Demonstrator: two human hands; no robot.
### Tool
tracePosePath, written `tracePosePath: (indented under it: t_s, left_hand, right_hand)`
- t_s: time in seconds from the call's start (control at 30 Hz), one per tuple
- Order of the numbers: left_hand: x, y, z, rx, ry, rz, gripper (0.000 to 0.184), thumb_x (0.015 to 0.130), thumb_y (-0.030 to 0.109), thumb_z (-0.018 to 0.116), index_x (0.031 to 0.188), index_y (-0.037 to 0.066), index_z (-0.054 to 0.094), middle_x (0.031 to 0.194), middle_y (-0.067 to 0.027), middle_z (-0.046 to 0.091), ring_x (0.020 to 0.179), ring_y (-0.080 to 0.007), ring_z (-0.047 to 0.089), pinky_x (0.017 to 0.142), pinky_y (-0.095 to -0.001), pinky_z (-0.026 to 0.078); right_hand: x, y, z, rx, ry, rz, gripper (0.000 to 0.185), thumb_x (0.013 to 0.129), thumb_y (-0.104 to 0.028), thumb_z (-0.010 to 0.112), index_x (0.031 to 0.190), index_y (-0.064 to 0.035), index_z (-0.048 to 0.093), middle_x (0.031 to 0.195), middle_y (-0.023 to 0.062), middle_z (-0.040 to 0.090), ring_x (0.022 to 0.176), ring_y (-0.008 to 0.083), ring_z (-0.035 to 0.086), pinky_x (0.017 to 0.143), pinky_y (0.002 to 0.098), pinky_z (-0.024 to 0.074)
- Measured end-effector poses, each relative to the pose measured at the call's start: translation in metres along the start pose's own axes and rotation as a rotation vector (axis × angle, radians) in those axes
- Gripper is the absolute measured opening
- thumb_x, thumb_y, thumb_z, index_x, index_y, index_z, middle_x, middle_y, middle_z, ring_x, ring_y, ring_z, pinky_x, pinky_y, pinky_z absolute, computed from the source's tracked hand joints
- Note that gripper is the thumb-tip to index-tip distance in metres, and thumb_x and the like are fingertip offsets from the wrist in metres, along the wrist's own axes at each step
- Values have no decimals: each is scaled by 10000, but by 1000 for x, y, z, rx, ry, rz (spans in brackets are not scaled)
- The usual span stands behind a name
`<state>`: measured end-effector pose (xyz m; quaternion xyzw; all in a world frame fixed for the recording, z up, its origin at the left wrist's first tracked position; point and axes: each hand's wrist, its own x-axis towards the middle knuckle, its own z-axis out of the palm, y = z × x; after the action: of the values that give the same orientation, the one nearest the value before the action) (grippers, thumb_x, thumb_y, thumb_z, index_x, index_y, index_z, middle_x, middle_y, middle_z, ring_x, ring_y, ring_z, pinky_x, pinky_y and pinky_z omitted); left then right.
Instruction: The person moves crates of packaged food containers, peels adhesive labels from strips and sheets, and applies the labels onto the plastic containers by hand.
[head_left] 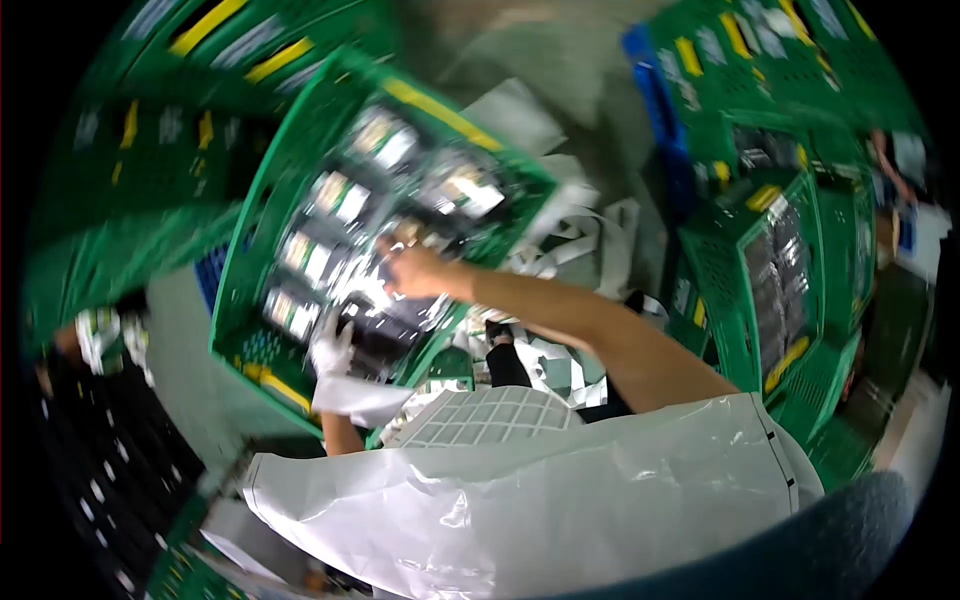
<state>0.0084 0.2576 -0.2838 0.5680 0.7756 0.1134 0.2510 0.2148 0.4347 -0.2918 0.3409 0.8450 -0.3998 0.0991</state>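
Right in the thick of it, the bare right grip [415, 268] is down among the packs, fingers bent, and with this blur I can't tell whether it's closed on anything! Over on the other side, the left grip [330, 350], in a white glove, is against one dark, shiny pack [378, 335]; no telling from here whether it's gripping or merely touching.

Both hands are working inside one green crate [308, 148], which sits slantwise across the view, two yellow strips on it. Count the clear white-labelled packs [340, 197]: four run down the left side, a fifth sits across at the upper right; others near the right hand are too smeared to count.

Beyond the crate, white paper strips [620, 240] lie in a tangle, too jumbled to number. Out to the right, one open green crate [715, 250] stands tilted, dark packs [778, 265] filling it. Up top left, more green crates [150, 70], and nearest the camera, one sweep of glossy white sheeting [530, 510]!
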Motion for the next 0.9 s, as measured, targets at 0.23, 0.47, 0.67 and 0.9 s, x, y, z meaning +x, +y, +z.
tracePosePath:
  t_s: [0.23, 0.47, 0.67, 0.9]
  left_hand:
    - [52, 181, -9, -269, 200, 33, 356, 841, 95, 584, 1175, -14, 525, 1169, -170, 552, 1090, -278, 510, 947, -341, 375]
    - [78, 509, 82, -444, -103, 631, 307, 765, 69, 639, 1063, 12, 594, 1098, -132, 594, 1011, -251, 561, 907, -331, 414]
    - [70, 707, 233, -341, -431, 1114, 415, 724, 201, 690, 1092, 50, 575, 1191, -126, 523, 1093, -309, 489, 935, -376, 390]
    - [63, 813, 373, 185, -535, 1453, 597, 771, 524, 541, 1136, 53, 532, 1019, -103, 547, 984, -274, 482, 874, -394, 357]
  right_hand:
    - [-190, 65, -103, 693, 565, -223, 356, 813, -187, 619, 1122, -36, 529, 1090, 123, 582, 918, 249, 617, 739, 335, 503]
    - [-478, 264, -149, 489, 1075, 537, 302, 740, -154, 714, 992, -17, 618, 939, 119, 643, 781, 183, 636, 704, 291, 504]
    - [-722, 431, -80, -40, 876, 1231, 602, 761, -534, 594, 1106, -42, 569, 1089, 184, 583, 1043, 347, 524, 866, 394, 434]
    - [-798, 485, -29, -62, 793, 1149, 584, 704, -544, 637, 1104, -124, 569, 969, 132, 537, 961, 335, 526, 779, 417, 460]
